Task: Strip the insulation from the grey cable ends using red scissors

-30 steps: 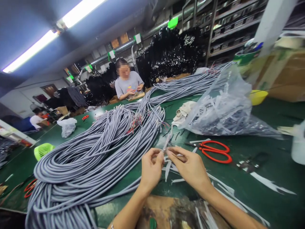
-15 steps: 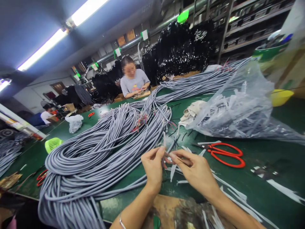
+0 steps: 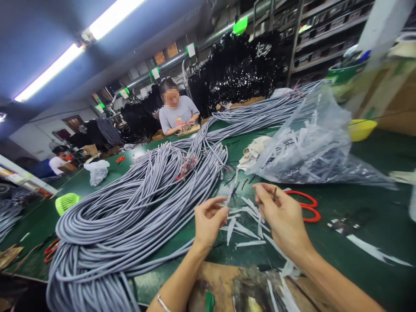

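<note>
My left hand (image 3: 209,221) is closed in a pinch on a thin pale strip (image 3: 231,193) that points up and away from the fingers. To its right, my right hand (image 3: 281,212) is raised with thumb and fingers pressed together. A small dark piece shows at its fingers, too little to name. Below and between the hands, cut white strips (image 3: 245,229) lie scattered on the green table (image 3: 344,277). Left of my hands spreads a large coiled bundle of grey cables (image 3: 136,216), with coloured wire ends bared near the middle. Red-handled scissors (image 3: 312,215) lie partly behind my right hand.
A clear plastic bag (image 3: 302,151) of pale scraps stands beyond, beside a crumpled cloth (image 3: 255,151). Nippers (image 3: 344,225) lie at right. A worn board (image 3: 221,281) is at the near edge. A green basket (image 3: 66,203) sits left. A co-worker (image 3: 178,110) works across the table.
My hands were together at a small piece; now they are apart, the right one moved right and up. The left still pinches a strip. The view has shifted slightly.
</note>
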`<state>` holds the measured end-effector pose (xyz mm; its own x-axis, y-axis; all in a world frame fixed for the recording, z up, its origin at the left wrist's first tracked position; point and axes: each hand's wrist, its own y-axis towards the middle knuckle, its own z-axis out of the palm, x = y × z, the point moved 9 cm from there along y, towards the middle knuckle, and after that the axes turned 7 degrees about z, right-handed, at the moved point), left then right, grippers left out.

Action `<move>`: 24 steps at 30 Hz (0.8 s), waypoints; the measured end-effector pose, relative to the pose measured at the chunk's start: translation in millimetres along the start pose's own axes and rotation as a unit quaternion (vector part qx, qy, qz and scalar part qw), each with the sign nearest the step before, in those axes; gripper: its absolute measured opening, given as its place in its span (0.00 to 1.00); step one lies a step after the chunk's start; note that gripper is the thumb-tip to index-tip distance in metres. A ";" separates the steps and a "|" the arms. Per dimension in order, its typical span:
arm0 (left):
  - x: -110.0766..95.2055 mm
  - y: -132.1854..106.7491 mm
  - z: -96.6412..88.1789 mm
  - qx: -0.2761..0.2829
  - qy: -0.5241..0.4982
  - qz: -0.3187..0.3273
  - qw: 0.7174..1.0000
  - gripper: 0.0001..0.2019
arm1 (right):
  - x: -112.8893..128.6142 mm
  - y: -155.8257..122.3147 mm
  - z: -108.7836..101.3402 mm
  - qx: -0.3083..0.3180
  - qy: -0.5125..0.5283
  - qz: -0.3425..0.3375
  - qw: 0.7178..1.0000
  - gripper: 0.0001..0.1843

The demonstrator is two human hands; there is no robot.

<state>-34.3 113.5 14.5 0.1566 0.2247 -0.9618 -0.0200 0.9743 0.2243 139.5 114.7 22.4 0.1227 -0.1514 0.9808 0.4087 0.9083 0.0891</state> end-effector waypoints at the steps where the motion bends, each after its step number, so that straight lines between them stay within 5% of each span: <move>1: 1.2 -1.3 1.3 0.001 0.016 -0.006 1.000 0.14 | 3.8 -1.0 1.7 0.013 0.000 -0.008 1.000 0.17; 5: 7.7 -7.0 7.4 0.005 0.057 -0.026 0.998 0.16 | 13.9 -10.2 20.2 0.107 -0.064 -0.030 0.992 0.17; 13: 21.7 -5.7 2.8 -0.041 0.012 -0.061 0.997 0.25 | 4.8 -9.6 22.4 0.090 -0.101 -0.008 0.991 0.22; 20: 23.2 -7.3 27.3 0.125 -0.162 -0.165 0.965 0.25 | -10.9 -2.8 23.6 0.093 -0.057 0.029 0.994 0.29; 24: 7.8 -8.0 27.0 0.129 -0.250 -0.153 0.947 0.22 | -14.0 -2.4 26.4 0.099 -0.037 0.043 0.994 0.30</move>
<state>-6.2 107.0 9.4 0.5657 -0.1673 -0.8074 0.3349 0.9414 0.0396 113.0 125.0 13.0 0.0802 -0.0471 0.9957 0.2136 0.9765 0.0290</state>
